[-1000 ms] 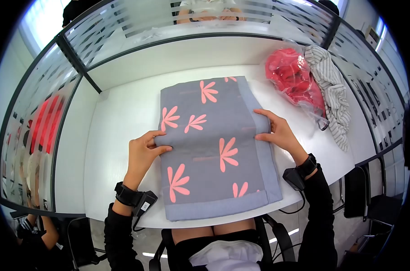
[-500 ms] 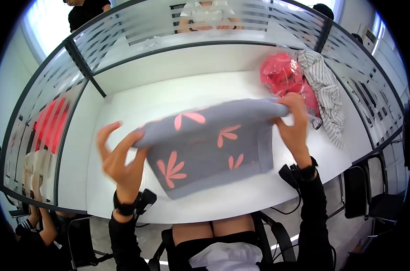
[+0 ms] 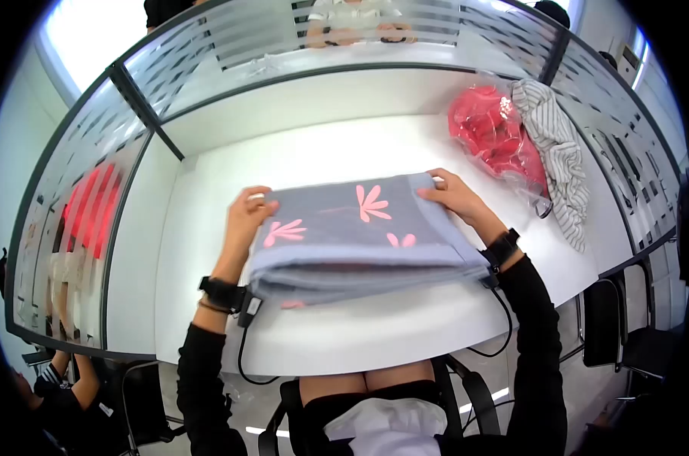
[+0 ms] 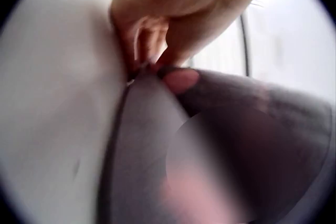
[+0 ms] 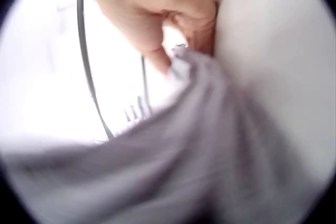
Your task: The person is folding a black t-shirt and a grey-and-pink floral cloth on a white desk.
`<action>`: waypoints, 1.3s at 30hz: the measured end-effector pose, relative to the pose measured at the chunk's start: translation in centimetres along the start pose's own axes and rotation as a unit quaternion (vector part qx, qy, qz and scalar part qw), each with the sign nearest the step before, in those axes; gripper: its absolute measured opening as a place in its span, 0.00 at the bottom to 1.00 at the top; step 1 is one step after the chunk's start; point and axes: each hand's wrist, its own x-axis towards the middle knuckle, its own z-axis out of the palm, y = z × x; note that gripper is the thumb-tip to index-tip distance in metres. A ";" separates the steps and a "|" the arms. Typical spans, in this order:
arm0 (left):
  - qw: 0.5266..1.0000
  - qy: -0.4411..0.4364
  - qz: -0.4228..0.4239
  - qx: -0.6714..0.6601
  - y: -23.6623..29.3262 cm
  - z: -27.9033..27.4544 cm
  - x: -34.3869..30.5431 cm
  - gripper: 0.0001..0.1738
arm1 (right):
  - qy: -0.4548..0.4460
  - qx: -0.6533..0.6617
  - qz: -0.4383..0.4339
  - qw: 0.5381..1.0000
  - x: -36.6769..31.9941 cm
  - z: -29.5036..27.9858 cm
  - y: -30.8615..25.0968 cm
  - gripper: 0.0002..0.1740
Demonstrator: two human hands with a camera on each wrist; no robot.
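Observation:
A folded grey cloth (image 3: 329, 216) with pink leaf prints and a lighter blue-grey border is held over the white table. My left hand (image 3: 249, 220) pinches its far left corner between thumb and fingers; the pinch also shows at the top of the left wrist view, where the fabric (image 4: 144, 129) drops from the fingertips. At the far right corner my right hand (image 3: 458, 199) grips the border, and in the right wrist view the cloth (image 5: 205, 108) bunches into creases below the thumb. The near edge hangs towards me with its layers parted.
A clear plastic bag with red fabric (image 3: 493, 129) lies at the back right, beside a crumpled striped cloth (image 3: 553, 152). Low partitions (image 3: 306, 99) enclose the white table (image 3: 208, 296). Cables run from both wrist cameras. Other people sit beyond the frosted panels.
The cloth lay flat and long, held at mid-sides; it was then lifted and doubled over, my left fingers spreading. Now it is shorter, with both hands at its far corners.

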 end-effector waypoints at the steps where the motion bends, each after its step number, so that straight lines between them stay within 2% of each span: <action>1: 0.998 -0.010 -0.007 -0.058 -2.6 0.6 0.5 0.17 | 0.003 0.009 0.032 0.999 0.6 -0.3 1.1 0.26; 2: 0.998 -0.001 -0.012 -0.066 -2.4 0.3 0.6 0.17 | 0.015 0.029 0.037 0.999 0.7 -0.5 1.0 0.30; 4: 0.996 0.012 -0.028 -0.085 -2.1 0.2 0.3 0.17 | 0.004 -0.008 0.025 1.000 0.3 -0.7 0.8 0.30; 6: 0.997 0.011 -0.004 -0.078 -2.5 0.4 0.2 0.17 | 0.012 -0.027 0.017 0.999 0.2 -0.7 1.0 0.28; 9: 0.998 0.000 0.028 -0.051 -2.5 0.5 -0.1 0.16 | 0.005 -0.028 -0.031 0.999 -0.1 -0.8 1.6 0.29; 10: 0.999 -0.010 0.029 -0.038 -2.1 0.4 -0.3 0.15 | 0.023 -0.031 -0.083 0.996 -0.1 -0.6 2.2 0.24; 13: 0.998 -0.064 0.019 -0.022 -1.8 -0.2 -0.7 0.14 | 0.054 -0.160 -0.097 0.981 -0.3 -0.9 2.6 0.17; 16: 0.993 -0.120 -0.008 -0.005 -0.5 -1.5 -1.8 0.15 | 0.060 -0.242 -0.135 0.959 -0.8 -0.7 1.8 0.21; 19: 0.985 -0.174 -0.010 -0.004 -0.4 -2.1 -2.2 0.16 | 0.029 -0.226 -0.045 0.973 -1.1 -1.4 1.5 0.27; 20: 0.981 -0.193 0.002 -0.010 -0.6 -2.2 -2.3 0.16 | 0.041 -0.223 -0.038 0.973 -1.4 -1.4 1.5 0.30; 21: 0.977 -0.211 0.015 -0.016 -0.8 -2.4 -2.3 0.17 | 0.014 -0.242 -0.027 0.970 -1.7 -1.6 1.3 0.31; 25: 0.952 -0.305 -0.032 -0.001 -0.7 -3.9 -2.6 0.28 | -0.078 -0.269 0.040 0.959 -3.4 -2.7 -0.3 0.30; 26: 0.937 -0.344 -0.032 -0.052 -1.1 -4.0 -2.6 0.35 | -0.097 -0.264 0.063 0.958 -3.8 -2.8 -0.6 0.30; 29: 0.921 -0.372 -0.011 -0.112 -0.8 -3.5 -3.0 0.40 | -0.137 -0.196 0.097 0.966 -4.4 -2.9 -0.9 0.27; 30: 0.922 -0.354 0.002 -0.156 -0.8 -3.0 -3.1 0.41 | -0.164 -0.173 0.101 0.966 -4.4 -3.4 -1.0 0.20; 32: 0.916 -0.316 0.028 -0.246 -1.0 -1.4 -3.5 0.44 | -0.109 -0.098 0.039 0.988 -4.0 -3.6 0.2 0.15; 34: 0.947 -0.227 0.028 -0.225 -0.2 0.0 -3.9 0.36 | -0.060 -0.047 -0.005 0.997 -3.5 -3.5 0.9 0.10; 35: 0.960 -0.181 0.026 -0.213 0.0 0.4 -4.0 0.32 | -0.039 -0.046 -0.018 0.998 -3.3 -3.7 1.0 0.10; 36: 0.960 -0.149 0.000 -0.238 -0.4 0.6 -3.6 0.24 | -0.016 -0.045 -0.029 0.998 -3.3 -3.4 0.9 0.10; 37: 0.967 -0.132 -0.014 -0.218 -0.8 0.6 -3.5 0.21 | 0.008 -0.043 -0.041 0.998 -3.4 -3.2 0.7 0.10; 39: 0.978 -0.096 -0.041 -0.179 -1.0 0.3 -3.3 0.16 | 0.003 -0.092 0.029 0.995 -4.0 -3.3 -0.3 0.17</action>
